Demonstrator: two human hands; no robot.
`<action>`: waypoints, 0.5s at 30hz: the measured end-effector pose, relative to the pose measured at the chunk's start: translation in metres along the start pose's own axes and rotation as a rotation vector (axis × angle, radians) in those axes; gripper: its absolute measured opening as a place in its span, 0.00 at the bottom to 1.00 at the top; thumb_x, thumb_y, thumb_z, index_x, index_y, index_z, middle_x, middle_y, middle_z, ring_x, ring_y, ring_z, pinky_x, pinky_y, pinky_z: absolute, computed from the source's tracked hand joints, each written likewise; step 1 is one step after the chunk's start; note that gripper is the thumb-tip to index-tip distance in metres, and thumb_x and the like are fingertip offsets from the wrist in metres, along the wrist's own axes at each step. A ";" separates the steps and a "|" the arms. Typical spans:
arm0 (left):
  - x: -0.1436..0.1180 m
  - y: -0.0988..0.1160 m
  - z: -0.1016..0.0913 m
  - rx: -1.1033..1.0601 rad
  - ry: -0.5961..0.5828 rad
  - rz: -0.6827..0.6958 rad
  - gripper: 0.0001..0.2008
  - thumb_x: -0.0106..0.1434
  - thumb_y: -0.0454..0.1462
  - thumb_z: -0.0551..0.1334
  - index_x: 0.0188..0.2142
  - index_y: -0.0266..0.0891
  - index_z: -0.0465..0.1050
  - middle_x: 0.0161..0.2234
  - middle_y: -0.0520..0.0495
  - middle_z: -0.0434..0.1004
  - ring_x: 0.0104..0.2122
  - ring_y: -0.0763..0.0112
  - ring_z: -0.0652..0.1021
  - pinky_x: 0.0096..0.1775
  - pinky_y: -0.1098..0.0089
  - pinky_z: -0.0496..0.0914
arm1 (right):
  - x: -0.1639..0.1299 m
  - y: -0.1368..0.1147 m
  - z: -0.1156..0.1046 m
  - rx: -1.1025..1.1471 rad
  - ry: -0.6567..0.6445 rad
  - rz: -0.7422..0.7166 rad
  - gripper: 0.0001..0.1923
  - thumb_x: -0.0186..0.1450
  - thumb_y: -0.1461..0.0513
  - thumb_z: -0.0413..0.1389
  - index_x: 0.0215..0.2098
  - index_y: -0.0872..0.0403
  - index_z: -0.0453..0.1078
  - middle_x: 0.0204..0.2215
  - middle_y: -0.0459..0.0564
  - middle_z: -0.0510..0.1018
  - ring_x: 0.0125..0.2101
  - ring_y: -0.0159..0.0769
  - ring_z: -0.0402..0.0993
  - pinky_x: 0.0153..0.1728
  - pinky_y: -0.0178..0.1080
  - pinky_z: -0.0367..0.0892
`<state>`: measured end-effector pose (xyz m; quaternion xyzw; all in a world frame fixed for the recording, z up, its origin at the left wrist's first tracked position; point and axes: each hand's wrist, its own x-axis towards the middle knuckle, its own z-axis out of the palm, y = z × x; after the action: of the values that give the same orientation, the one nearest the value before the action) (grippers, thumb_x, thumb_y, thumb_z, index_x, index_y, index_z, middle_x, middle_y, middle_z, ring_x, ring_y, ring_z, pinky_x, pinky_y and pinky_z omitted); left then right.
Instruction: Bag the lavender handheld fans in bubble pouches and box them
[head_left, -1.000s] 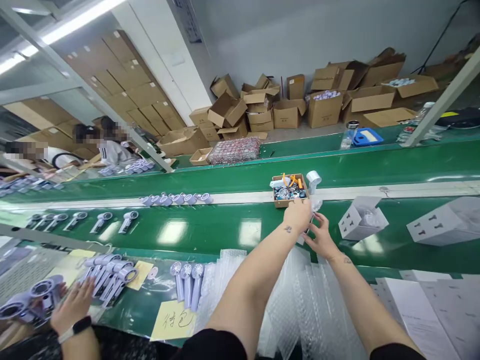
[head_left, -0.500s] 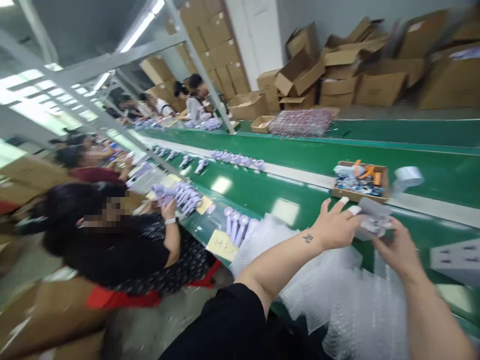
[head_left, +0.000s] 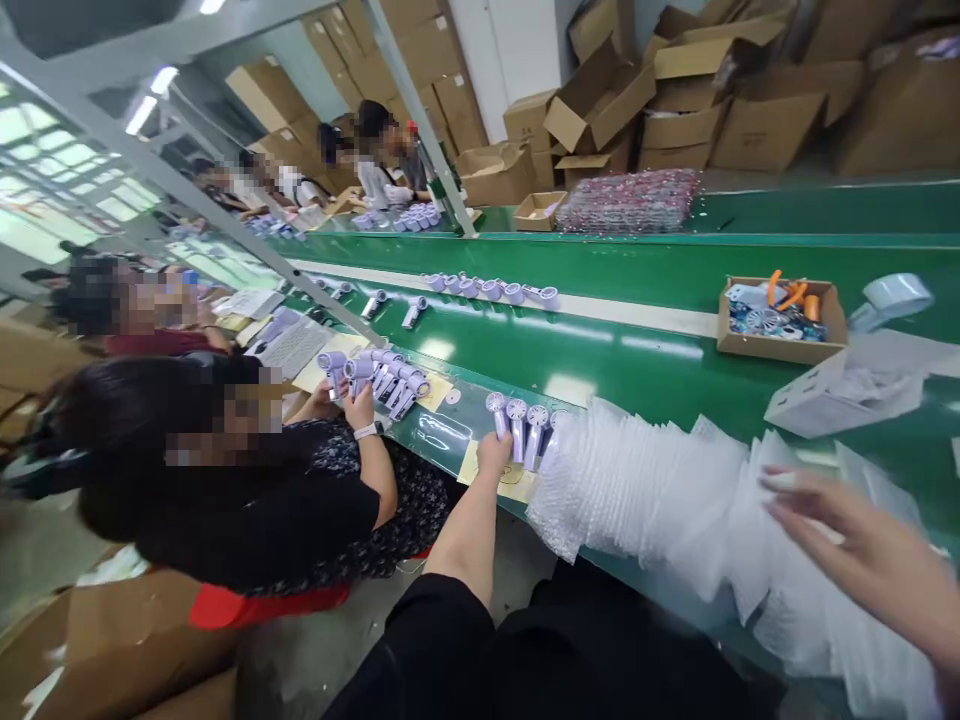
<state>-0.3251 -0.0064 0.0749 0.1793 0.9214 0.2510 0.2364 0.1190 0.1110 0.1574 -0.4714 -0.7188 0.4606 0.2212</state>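
At the table's near edge my left hand [head_left: 493, 455] is closed around the handle of a lilac handheld fan [head_left: 496, 403], first in a short row. Beside it stand several more handheld fans [head_left: 535, 430], their round heads up. To the right spreads a long fanned-out stack of bubble wrap bags [head_left: 660, 480]. Over the right part of that stack hovers my right hand [head_left: 862, 550], blurred, fingers stretched out and holding nothing visible. Whether it touches the bags I cannot tell. Behind the bags lies an open white box [head_left: 840, 390] with crumpled, pale contents.
A cardboard tray [head_left: 784, 345] holds orange-handled tools and small parts. Near it is a clear tape roll [head_left: 896, 295]. A seated co-worker [head_left: 315, 490] on the left handles lilac fans. More fans [head_left: 487, 288] lie along the green belt [head_left: 637, 270]. A metal post [head_left: 420, 120] rises across the belt.
My hands have parted from the small pale box, which now lies behind the bags. My left hand has gone left to the fan row; my right hand has come nearer, over the bags. The view has shifted.
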 end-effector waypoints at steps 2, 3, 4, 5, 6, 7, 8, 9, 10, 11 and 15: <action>0.004 0.000 -0.008 -0.091 -0.012 0.013 0.13 0.57 0.43 0.56 0.26 0.35 0.71 0.28 0.38 0.76 0.36 0.56 0.76 0.35 0.65 0.66 | -0.034 -0.030 0.035 0.094 -0.173 0.108 0.16 0.55 0.51 0.61 0.39 0.50 0.72 0.36 0.54 0.77 0.33 0.42 0.73 0.27 0.39 0.67; 0.003 0.003 -0.012 -0.148 -0.022 0.022 0.15 0.58 0.45 0.55 0.27 0.34 0.71 0.29 0.38 0.75 0.34 0.59 0.76 0.34 0.66 0.67 | -0.048 -0.039 0.051 0.191 -0.270 0.181 0.15 0.57 0.51 0.59 0.36 0.51 0.72 0.30 0.52 0.77 0.28 0.39 0.73 0.27 0.38 0.67; -0.001 0.006 -0.016 -0.206 -0.036 0.033 0.18 0.58 0.47 0.53 0.28 0.34 0.71 0.29 0.39 0.75 0.32 0.62 0.76 0.32 0.67 0.67 | -0.058 -0.045 0.065 0.321 -0.335 0.266 0.14 0.59 0.50 0.58 0.34 0.52 0.71 0.25 0.50 0.76 0.24 0.35 0.71 0.26 0.37 0.67; -0.011 0.010 -0.017 -0.256 -0.050 0.047 0.20 0.59 0.48 0.51 0.29 0.34 0.71 0.29 0.40 0.75 0.30 0.65 0.75 0.31 0.68 0.67 | -0.065 -0.049 0.079 0.467 -0.363 0.359 0.14 0.60 0.51 0.57 0.33 0.52 0.70 0.23 0.48 0.75 0.22 0.33 0.70 0.25 0.37 0.67; -0.026 0.015 -0.015 -0.319 -0.077 0.064 0.21 0.59 0.50 0.51 0.29 0.34 0.70 0.28 0.42 0.74 0.27 0.68 0.74 0.29 0.69 0.67 | -0.068 -0.051 0.093 0.623 -0.348 0.443 0.14 0.60 0.51 0.57 0.34 0.52 0.70 0.24 0.48 0.76 0.22 0.33 0.71 0.25 0.37 0.67; -0.046 0.020 -0.011 -0.397 -0.130 0.085 0.22 0.58 0.52 0.51 0.28 0.34 0.69 0.27 0.44 0.73 0.25 0.70 0.73 0.27 0.70 0.67 | -0.069 -0.052 0.106 0.785 -0.298 0.497 0.14 0.60 0.51 0.58 0.36 0.52 0.69 0.29 0.50 0.77 0.26 0.34 0.73 0.28 0.38 0.69; -0.071 0.025 -0.003 -0.465 -0.201 0.112 0.23 0.57 0.53 0.53 0.26 0.34 0.69 0.24 0.46 0.71 0.23 0.72 0.72 0.26 0.71 0.67 | -0.068 -0.053 0.117 0.943 -0.237 0.517 0.16 0.58 0.50 0.60 0.39 0.51 0.69 0.36 0.52 0.78 0.32 0.37 0.75 0.33 0.40 0.70; -0.099 0.030 0.006 -0.619 -0.346 0.136 0.22 0.55 0.53 0.56 0.24 0.34 0.68 0.22 0.48 0.69 0.21 0.73 0.71 0.24 0.72 0.66 | -0.064 -0.054 0.127 1.090 -0.179 0.503 0.19 0.57 0.50 0.61 0.43 0.49 0.68 0.43 0.53 0.77 0.39 0.40 0.75 0.39 0.43 0.70; -0.127 0.036 0.016 -0.734 -0.546 0.167 0.22 0.54 0.53 0.59 0.24 0.34 0.67 0.20 0.50 0.67 0.20 0.74 0.70 0.23 0.72 0.66 | -0.060 -0.055 0.134 1.214 -0.131 0.467 0.22 0.55 0.50 0.62 0.45 0.48 0.68 0.48 0.53 0.74 0.45 0.43 0.73 0.43 0.46 0.69; -0.154 0.040 0.025 -0.769 -0.736 0.198 0.22 0.53 0.53 0.60 0.24 0.34 0.68 0.19 0.51 0.67 0.20 0.74 0.70 0.23 0.72 0.66 | -0.057 -0.056 0.138 1.305 -0.079 0.432 0.23 0.55 0.49 0.62 0.46 0.48 0.68 0.50 0.53 0.73 0.47 0.44 0.71 0.45 0.47 0.68; -0.220 0.063 0.044 -0.448 -1.232 0.461 0.21 0.60 0.52 0.57 0.31 0.33 0.72 0.24 0.49 0.72 0.22 0.73 0.73 0.26 0.71 0.68 | -0.069 -0.043 0.108 1.395 0.261 0.432 0.18 0.55 0.53 0.63 0.40 0.54 0.71 0.34 0.51 0.79 0.36 0.39 0.76 0.37 0.40 0.73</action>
<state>-0.1074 -0.0377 0.1522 0.4271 0.4836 0.3314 0.6884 0.0493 -0.0044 0.1513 -0.4029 -0.1183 0.7839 0.4574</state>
